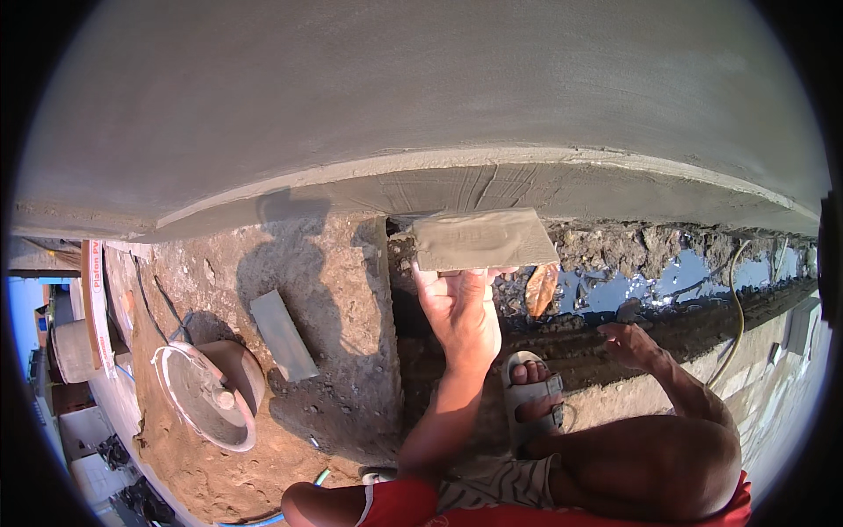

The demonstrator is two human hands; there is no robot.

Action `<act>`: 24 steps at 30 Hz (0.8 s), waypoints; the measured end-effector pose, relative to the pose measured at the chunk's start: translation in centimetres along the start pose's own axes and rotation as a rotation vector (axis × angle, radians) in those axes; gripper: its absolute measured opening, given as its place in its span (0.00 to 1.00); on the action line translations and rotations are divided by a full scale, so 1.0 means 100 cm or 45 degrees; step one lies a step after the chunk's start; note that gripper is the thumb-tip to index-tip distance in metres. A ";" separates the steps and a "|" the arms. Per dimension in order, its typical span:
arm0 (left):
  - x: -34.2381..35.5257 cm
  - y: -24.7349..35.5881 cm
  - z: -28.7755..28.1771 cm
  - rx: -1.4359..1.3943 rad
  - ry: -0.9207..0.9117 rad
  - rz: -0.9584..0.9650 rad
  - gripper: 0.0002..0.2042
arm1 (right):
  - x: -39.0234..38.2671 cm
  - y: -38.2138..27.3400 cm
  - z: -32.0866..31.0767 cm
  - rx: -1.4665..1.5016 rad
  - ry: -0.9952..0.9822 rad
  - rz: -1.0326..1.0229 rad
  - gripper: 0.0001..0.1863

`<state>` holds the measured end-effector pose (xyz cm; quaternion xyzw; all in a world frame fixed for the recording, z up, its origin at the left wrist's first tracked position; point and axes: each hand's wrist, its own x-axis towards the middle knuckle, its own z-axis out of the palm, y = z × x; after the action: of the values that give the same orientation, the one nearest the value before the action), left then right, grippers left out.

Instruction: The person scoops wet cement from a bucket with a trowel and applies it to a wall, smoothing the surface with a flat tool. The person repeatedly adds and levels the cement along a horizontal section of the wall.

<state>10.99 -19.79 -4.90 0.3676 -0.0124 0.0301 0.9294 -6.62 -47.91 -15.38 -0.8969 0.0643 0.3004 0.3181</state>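
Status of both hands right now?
Left hand: closed, holding a gray rectangular board.
Right hand: fingers partly curled; whether it holds anything cannot be told.

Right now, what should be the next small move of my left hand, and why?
Probably, pass the grey board in your left hand along the lower wall band: uneven streaks mark that band near the board, while the upper wall looks smoother.
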 end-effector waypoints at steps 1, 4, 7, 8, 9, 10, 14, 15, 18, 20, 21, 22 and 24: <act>-0.004 -0.018 -0.007 0.023 0.041 -0.065 0.19 | -0.001 0.003 0.001 -0.008 0.010 -0.017 0.20; -0.015 -0.076 -0.055 0.107 0.187 -0.242 0.16 | -0.002 -0.006 -0.008 0.038 -0.094 0.133 0.22; -0.012 -0.101 -0.070 0.137 0.256 -0.344 0.12 | -0.005 -0.001 -0.011 0.034 -0.055 0.105 0.22; -0.009 -0.105 -0.071 0.140 0.259 -0.356 0.12 | -0.006 -0.001 -0.012 0.042 -0.063 0.123 0.22; -0.007 -0.108 -0.072 0.144 0.263 -0.367 0.12 | -0.007 -0.002 -0.013 0.049 -0.072 0.140 0.22; -0.004 -0.112 -0.073 0.124 0.274 -0.363 0.14 | -0.008 -0.003 -0.014 0.056 -0.081 0.155 0.23; 0.012 -0.117 -0.067 0.120 0.291 -0.337 0.16 | -0.009 0.001 -0.011 0.014 -0.043 0.140 0.22; 0.014 -0.116 -0.064 0.123 0.299 -0.323 0.16 | -0.010 0.008 -0.008 0.004 -0.012 0.091 0.22; 0.018 -0.105 -0.049 0.132 0.309 -0.278 0.16 | -0.010 0.003 -0.011 0.051 -0.041 0.127 0.21; 0.019 -0.089 -0.031 0.125 0.290 -0.240 0.17 | -0.010 -0.004 -0.016 0.080 -0.062 0.176 0.21; 0.020 -0.080 -0.019 0.131 0.280 -0.226 0.17 | -0.010 -0.005 -0.016 0.080 -0.053 0.185 0.21; 0.021 -0.070 -0.007 0.136 0.271 -0.211 0.17 | -0.010 -0.005 -0.016 0.080 -0.044 0.193 0.21; 0.024 -0.045 0.025 0.143 0.235 -0.174 0.17 | -0.011 0.002 -0.013 0.038 -0.019 0.162 0.21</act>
<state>13.65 -24.60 -6.05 0.4146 0.1000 0.0009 0.9045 -6.90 -48.94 -13.98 -0.8839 0.1233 0.3259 0.3120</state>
